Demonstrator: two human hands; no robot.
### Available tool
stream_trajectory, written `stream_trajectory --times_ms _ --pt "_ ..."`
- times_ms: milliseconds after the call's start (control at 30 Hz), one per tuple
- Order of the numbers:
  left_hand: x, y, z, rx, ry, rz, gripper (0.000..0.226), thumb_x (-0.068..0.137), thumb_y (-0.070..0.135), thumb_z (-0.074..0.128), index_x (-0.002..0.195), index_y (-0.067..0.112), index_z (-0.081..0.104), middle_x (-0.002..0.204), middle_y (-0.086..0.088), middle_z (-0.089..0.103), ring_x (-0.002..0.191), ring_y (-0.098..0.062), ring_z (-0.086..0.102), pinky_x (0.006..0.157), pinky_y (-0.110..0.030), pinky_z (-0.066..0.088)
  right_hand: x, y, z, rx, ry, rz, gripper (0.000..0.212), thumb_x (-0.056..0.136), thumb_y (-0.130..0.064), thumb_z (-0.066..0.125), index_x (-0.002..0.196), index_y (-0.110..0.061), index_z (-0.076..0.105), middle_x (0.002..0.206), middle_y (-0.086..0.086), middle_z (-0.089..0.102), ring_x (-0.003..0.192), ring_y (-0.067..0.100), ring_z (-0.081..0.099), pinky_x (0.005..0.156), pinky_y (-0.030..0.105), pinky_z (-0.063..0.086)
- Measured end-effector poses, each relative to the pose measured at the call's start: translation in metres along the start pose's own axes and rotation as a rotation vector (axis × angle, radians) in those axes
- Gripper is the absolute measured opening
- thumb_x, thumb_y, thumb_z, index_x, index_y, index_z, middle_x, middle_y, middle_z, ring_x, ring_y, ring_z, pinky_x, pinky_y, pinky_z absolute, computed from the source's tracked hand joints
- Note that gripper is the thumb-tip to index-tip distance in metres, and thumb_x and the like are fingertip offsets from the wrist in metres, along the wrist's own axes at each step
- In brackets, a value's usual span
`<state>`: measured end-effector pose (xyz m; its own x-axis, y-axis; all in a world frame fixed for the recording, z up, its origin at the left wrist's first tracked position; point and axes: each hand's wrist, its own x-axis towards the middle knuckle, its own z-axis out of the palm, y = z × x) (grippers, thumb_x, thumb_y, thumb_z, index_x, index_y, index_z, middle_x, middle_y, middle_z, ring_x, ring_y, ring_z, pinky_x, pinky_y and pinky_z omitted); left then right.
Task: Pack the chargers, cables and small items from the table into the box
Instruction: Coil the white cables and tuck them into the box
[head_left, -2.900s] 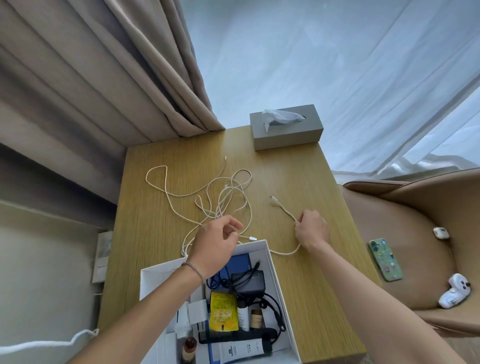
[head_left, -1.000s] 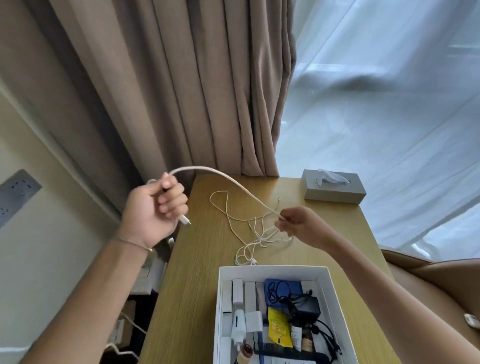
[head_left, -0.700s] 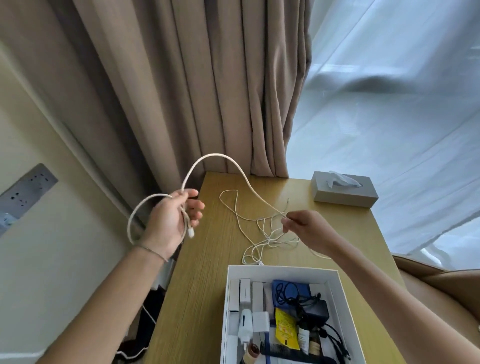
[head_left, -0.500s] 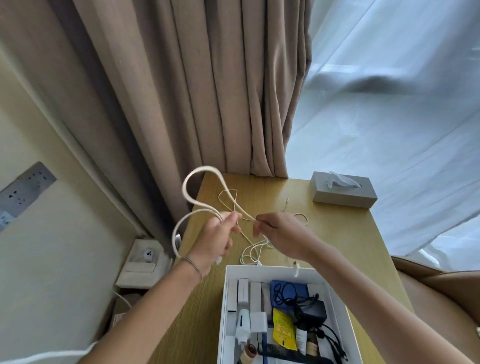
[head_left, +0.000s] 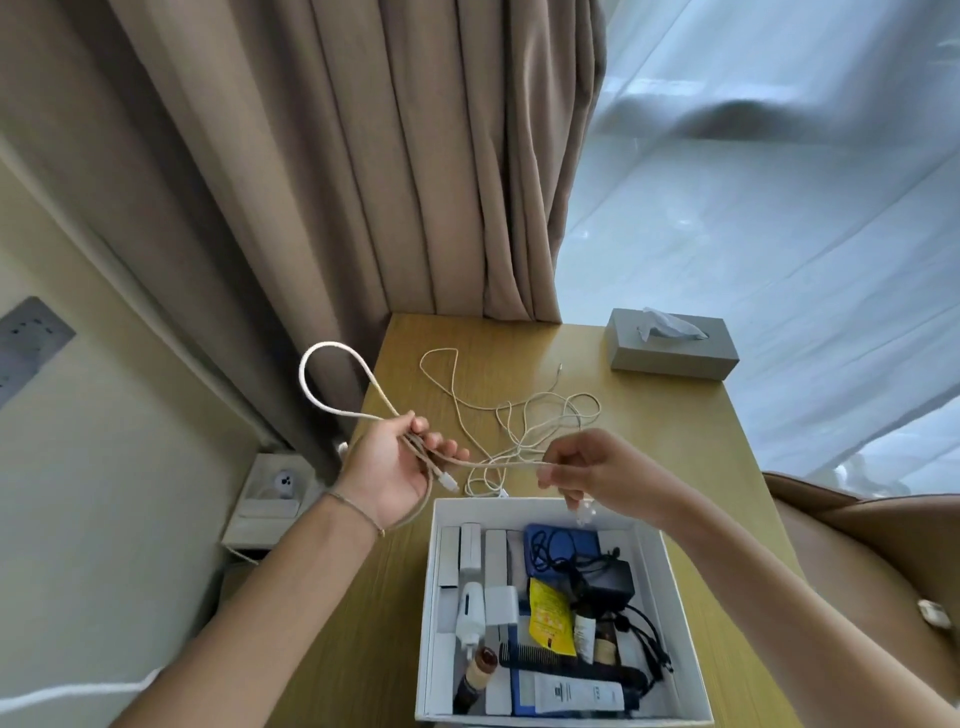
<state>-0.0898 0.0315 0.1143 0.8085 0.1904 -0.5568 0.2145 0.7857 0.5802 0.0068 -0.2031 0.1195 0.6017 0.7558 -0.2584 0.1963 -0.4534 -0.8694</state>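
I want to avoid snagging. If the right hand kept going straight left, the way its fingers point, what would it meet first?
Probably the left hand, which holds the same thick cable that the right hand pinches; depth is unclear.

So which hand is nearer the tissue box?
Right. The right hand is in front of the tissue box, over the table's middle; the left hand is off the table's left edge.

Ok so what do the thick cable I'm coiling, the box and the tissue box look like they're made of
Thick cable: looks fabric-braided, matte off-white, faint woven texture, soft bends; the left hand and right hand hold it.
Box: likely rigid cardboard, smooth white, with thin straight walls.
Tissue box: grey and matte; whether plastic, leatherette or wood, I cannot tell.
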Motion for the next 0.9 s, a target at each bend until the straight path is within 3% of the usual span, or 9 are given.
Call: stream_trajectory --times_ms 100,233,333,433,500,567,700,833,900 --pt "-0.003 -0.024 -0.007 0.271 -0.028 -0.119 0.035 0.105 0.021 0.035 0.075 0.010 0.049 0.064 -0.009 0.051 0.068 -0.030 0.062 0.079 -0.049 0.053 -0.013 0.002 -0.009 0.136 0.075 -0.110 0.015 0.092 -0.021 0.072 0.084 -0.008 0.075 0.069 -0.007 0.066 0.067 0.006 0.062 0.068 0.013 0.048" --pt "-0.013 -0.056 -0.001 0.678 -0.175 -0.300 0.029 0.106 0.031 0.036 0.101 0.007 0.051 0.061 -0.003 0.048 0.054 -0.019 0.051 0.064 -0.036 0.049 -0.020 0.000 0.002 0.177 0.092 -0.197 0.007 0.088 -0.019 0.076 0.081 -0.021 0.077 0.096 -0.008 0.069 0.092 0.009 0.068 0.084 0.015 0.049" --pt "-0.016 -0.078 0.002 0.913 -0.327 -0.409 0.053 0.106 0.049 0.028 0.114 0.007 0.058 0.063 -0.002 0.044 0.051 -0.014 0.038 0.052 -0.027 0.039 -0.018 0.007 0.020 -0.078 0.133 -0.174 0.012 0.088 -0.028 0.076 0.077 -0.030 0.071 0.121 -0.013 0.063 0.113 0.000 0.060 0.094 0.010 0.042" --pt "-0.013 -0.090 -0.005 0.903 -0.532 -0.593 0.078 0.099 0.066 0.017 0.116 0.006 0.063 0.061 0.000 0.040 0.048 -0.011 0.031 0.050 -0.025 0.029 -0.020 0.022 0.032 -0.402 0.211 -0.153 0.012 0.089 -0.037 0.072 0.083 -0.027 0.070 0.138 -0.016 0.053 0.129 0.003 0.047 0.103 0.025 0.037" --pt "-0.009 -0.097 -0.013 0.802 -0.693 -0.726 0.094 0.094 0.075 0.012 0.124 0.000 0.060 0.055 0.001 0.041 0.043 -0.008 0.028 0.046 -0.023 0.026 -0.021 0.032 0.040 -0.455 0.190 -0.130 0.015 0.091 -0.040 0.068 0.087 -0.026 0.070 0.142 -0.014 0.052 0.134 0.008 0.043 0.108 0.033 0.036" --pt "-0.003 -0.104 -0.020 0.695 -0.825 -0.811 0.108 0.090 0.081 0.009 0.133 -0.009 0.052 0.049 0.002 0.045 0.039 -0.009 0.022 0.044 -0.024 0.023 -0.023 0.041 0.045 -0.374 0.107 -0.063 0.017 0.092 -0.043 0.064 0.094 -0.027 0.070 0.133 -0.015 0.061 0.124 0.006 0.054 0.106 0.034 0.045" --pt "0.004 -0.120 -0.039 0.597 -0.910 -0.787 0.119 0.083 0.086 0.000 0.134 -0.009 0.051 0.058 -0.002 0.060 0.042 -0.011 0.023 0.049 -0.029 0.021 -0.029 0.065 0.048 -0.197 0.005 0.085 0.017 0.095 -0.037 0.066 0.085 -0.023 0.069 0.079 -0.008 0.074 0.072 0.005 0.068 0.071 0.027 0.056" --pt "0.008 -0.130 -0.049 0.912 -0.717 -0.474 0.072 0.097 0.067 0.036 0.118 0.007 0.071 0.077 -0.007 0.062 0.055 -0.013 0.049 0.063 -0.030 0.039 -0.035 0.090 0.055 -0.269 0.077 0.174 0.024 0.094 -0.036 0.068 0.074 -0.024 0.062 0.069 -0.008 0.073 0.065 0.006 0.067 0.066 0.029 0.053" --pt "0.006 -0.136 -0.049 1.123 -0.596 -0.298 0.053 0.098 0.057 0.045 0.095 0.017 0.079 0.078 -0.006 0.071 0.068 -0.022 0.062 0.071 -0.033 0.047 -0.038 0.100 0.061 -0.341 0.109 0.197 0.018 0.093 -0.035 0.069 0.078 -0.025 0.065 0.074 -0.010 0.072 0.071 0.006 0.066 0.069 0.030 0.054"
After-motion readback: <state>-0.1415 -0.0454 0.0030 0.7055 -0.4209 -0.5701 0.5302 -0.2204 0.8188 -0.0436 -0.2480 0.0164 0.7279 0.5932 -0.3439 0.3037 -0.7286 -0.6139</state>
